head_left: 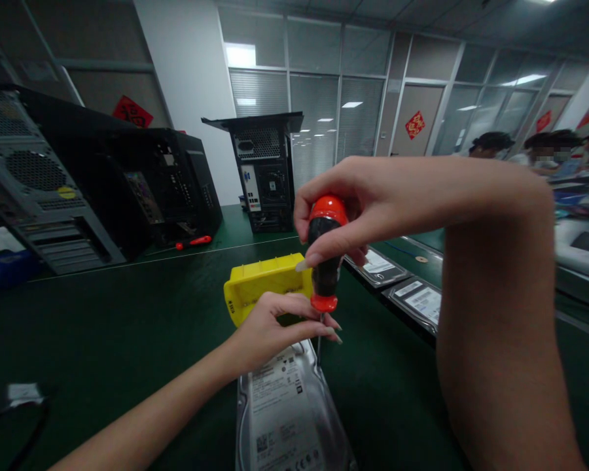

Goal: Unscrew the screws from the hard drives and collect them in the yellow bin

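Observation:
My right hand (341,209) is wrapped around the red and black handle of a screwdriver (325,261), which points down. Thumb and fingers of my left hand (279,320) are closed about its thin metal shaft, just below the handle. The screwdriver's tip meets the upper right edge of a hard drive (289,412), whose white label faces up on the green table. Whether a screw sits under the tip is too small to tell. Right behind my left hand, a yellow bin (245,284) holds small pieces I cannot make out.
Two more hard drives (422,301) lie at the right. Open computer cases (269,176) stand at the back and left, with a red-handled screwdriver (194,242) near them. A cable (29,418) lies at the lower left. Other people (544,147) are at the far right.

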### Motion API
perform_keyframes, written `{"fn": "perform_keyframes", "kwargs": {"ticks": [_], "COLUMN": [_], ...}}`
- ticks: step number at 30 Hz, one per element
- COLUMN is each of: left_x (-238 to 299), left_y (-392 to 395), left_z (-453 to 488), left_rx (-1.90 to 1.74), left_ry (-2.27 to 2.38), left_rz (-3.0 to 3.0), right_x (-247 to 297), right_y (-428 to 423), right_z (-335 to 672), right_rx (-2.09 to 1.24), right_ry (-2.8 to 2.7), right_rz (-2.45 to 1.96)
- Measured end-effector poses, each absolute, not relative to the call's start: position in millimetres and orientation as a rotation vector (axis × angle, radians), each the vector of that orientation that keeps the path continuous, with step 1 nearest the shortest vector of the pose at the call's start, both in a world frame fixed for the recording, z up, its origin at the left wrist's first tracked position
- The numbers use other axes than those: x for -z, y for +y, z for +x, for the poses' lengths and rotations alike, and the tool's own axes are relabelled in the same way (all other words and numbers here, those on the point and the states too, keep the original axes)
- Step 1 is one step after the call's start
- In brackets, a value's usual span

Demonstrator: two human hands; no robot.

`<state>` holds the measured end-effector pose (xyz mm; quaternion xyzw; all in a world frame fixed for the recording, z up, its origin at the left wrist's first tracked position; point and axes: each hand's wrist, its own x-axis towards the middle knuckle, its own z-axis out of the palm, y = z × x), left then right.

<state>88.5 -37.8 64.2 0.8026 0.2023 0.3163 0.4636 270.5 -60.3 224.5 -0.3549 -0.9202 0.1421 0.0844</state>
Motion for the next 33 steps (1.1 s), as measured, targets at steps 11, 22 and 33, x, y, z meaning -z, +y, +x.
{"fn": "perform_keyframes", "kwargs": {"ticks": [11,22,33], "left_x": [-62.4,-62.1,-62.7], "left_y": [-35.8,-35.4,-33.8], "left_z": [87.1,89.1,89.8], "left_rx": [-0.797,-0.775,-0.795], "left_ry": [0.509,0.504,0.517], "left_rz": [1.966,1.967,1.970], "right_x": [-222.8,-221.9,-223.1], "right_y": [-60.9,-54.8,-63.6], "right_z": [270.3,268.7,265.3], "right_rx": [-0.404,-0.424,-0.538], "right_ry": [-2.722,-2.735,-2.659], "right_rz": [-1.073,-1.095,-1.167]}}
